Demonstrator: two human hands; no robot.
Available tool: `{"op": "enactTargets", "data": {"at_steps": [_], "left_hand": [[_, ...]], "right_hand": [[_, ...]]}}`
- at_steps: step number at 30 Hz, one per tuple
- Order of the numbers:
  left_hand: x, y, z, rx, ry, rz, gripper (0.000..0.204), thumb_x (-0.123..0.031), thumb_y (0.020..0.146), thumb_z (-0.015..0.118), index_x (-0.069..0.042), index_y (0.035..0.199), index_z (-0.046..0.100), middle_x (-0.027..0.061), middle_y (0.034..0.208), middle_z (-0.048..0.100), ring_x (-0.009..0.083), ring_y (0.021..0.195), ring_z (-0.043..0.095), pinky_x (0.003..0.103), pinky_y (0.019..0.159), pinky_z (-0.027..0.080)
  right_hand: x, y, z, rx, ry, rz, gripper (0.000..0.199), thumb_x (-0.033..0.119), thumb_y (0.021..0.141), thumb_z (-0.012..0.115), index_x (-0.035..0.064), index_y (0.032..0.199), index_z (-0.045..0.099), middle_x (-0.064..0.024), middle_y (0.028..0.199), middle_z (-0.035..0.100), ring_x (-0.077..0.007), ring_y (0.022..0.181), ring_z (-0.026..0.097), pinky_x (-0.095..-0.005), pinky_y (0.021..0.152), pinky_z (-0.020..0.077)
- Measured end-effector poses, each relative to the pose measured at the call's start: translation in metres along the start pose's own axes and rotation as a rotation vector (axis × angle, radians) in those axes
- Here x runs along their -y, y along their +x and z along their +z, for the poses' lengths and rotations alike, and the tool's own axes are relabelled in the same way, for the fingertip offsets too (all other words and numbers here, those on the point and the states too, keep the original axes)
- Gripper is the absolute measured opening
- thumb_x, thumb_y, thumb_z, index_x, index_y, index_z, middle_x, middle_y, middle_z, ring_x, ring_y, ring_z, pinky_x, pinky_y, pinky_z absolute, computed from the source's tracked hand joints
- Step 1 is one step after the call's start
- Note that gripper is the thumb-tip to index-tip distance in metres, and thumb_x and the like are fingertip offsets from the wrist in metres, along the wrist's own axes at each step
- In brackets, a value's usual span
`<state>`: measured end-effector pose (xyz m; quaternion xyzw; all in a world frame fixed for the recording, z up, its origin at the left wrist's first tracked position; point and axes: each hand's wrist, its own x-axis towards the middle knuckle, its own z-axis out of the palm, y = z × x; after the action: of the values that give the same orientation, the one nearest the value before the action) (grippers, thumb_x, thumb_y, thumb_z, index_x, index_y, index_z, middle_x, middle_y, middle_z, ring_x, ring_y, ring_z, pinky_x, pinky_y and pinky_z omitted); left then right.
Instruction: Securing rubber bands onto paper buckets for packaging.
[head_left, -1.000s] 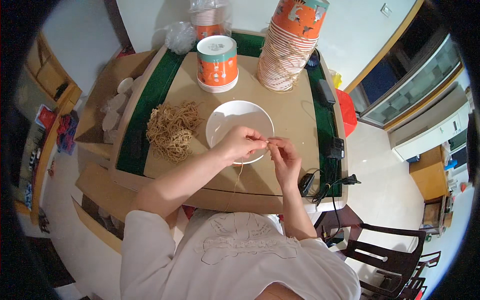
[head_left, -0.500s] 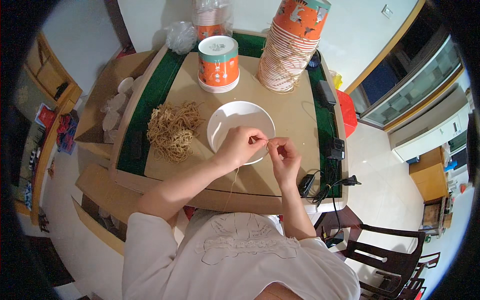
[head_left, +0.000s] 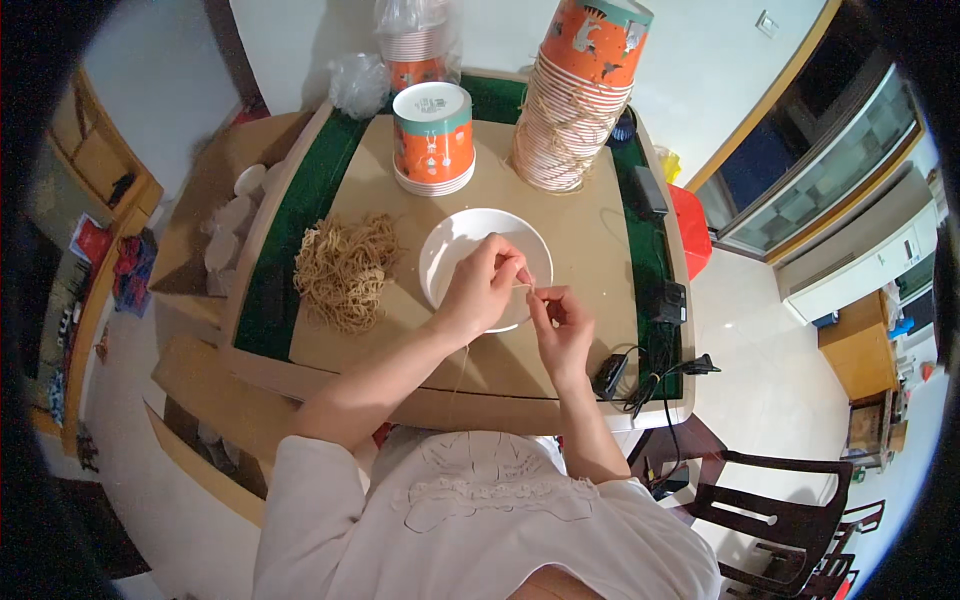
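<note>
Orange patterned cups (head_left: 432,140), a white bowl (head_left: 455,250), tan string (head_left: 345,268) and green mat (head_left: 285,260).

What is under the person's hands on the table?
A white round lid lies under the left hand and right hand, which pinch a thin string. Its covered part stays hidden.

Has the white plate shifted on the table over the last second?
No. The white plate sits in the same spot as before, just below the short stack of orange cups and right of the pile of tan string. Both hands work over its near edge.
</note>
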<state>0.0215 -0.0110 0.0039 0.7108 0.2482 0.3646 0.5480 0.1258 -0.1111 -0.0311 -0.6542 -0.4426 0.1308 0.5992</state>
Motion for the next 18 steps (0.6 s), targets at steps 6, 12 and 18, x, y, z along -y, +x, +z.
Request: {"op": "enactTargets", "data": {"at_steps": [6, 12, 18], "left_hand": [[-0.001, -0.002, 0.004, -0.077, -0.003, 0.030, 0.003, -0.002, 0.091, 0.046, -0.001, 0.091, 0.044, 0.0099, 0.074, 0.063, 0.0198, 0.071, 0.065, 0.032, 0.064, 0.050], [0.001, -0.003, 0.004, -0.118, 0.078, 0.148, 0.005, -0.006, 0.092, 0.049, -0.001, 0.092, 0.051, 0.0070, 0.079, 0.062, 0.0111, 0.071, 0.059, 0.025, 0.063, 0.047], [-0.039, -0.007, -0.013, 0.102, 0.393, -0.026, 0.011, -0.010, 0.083, 0.062, -0.001, 0.089, 0.060, 0.0055, 0.077, 0.064, 0.0101, 0.066, 0.059, 0.027, 0.060, 0.047]], "right_hand": [[-0.001, -0.001, -0.001, -0.007, 0.048, -0.064, 0.007, 0.006, 0.081, 0.066, 0.0013, 0.084, 0.062, -0.0016, 0.068, 0.059, -0.0052, 0.055, 0.046, -0.0206, 0.051, 0.0396], [0.006, 0.006, -0.001, 0.091, 0.066, -0.013, 0.011, 0.007, 0.083, 0.065, 0.0015, 0.091, 0.060, -0.0022, 0.070, 0.061, -0.0052, 0.055, 0.047, -0.0211, 0.051, 0.0404], [0.003, 0.013, -0.012, 0.053, 0.213, -0.024, 0.009, 0.007, 0.085, 0.063, 0.0024, 0.092, 0.060, -0.0016, 0.072, 0.064, -0.0038, 0.056, 0.047, -0.0200, 0.051, 0.0389]]}}
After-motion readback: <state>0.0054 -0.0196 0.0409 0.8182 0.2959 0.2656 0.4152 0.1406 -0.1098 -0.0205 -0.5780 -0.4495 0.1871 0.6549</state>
